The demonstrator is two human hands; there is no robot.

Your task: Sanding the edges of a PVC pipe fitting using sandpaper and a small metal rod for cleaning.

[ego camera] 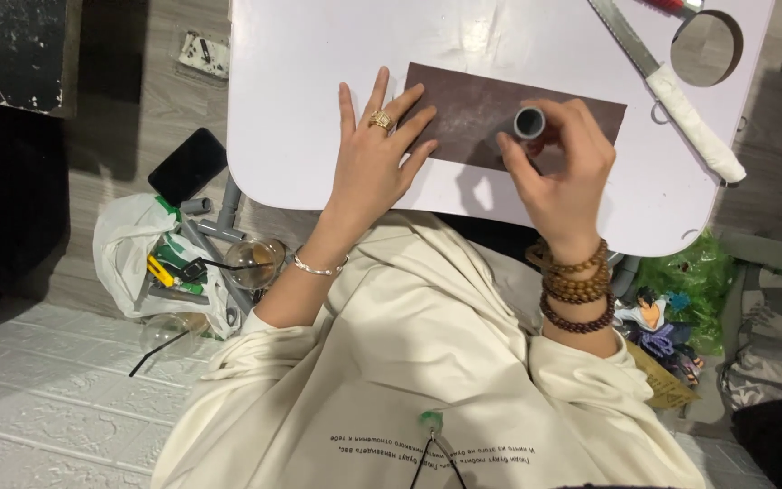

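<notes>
A dark brown rectangular sheet (472,109) lies flat on the small white table (319,72). My left hand (373,158), with a ring and a thin bracelet, rests flat with spread fingers on the sheet's left end. My right hand (563,177), with bead bracelets on the wrist, grips a short grey tube (529,122) standing upright on the sheet near its middle.
A serrated knife with a white wrapped handle (681,95) lies at the table's right, beside a round hole (706,47). On the floor left: a black phone (187,165), a white bag of tools and pipe pieces (151,258), clear glass bulbs (255,261). A figurine (658,326) and green bag (690,272) sit right.
</notes>
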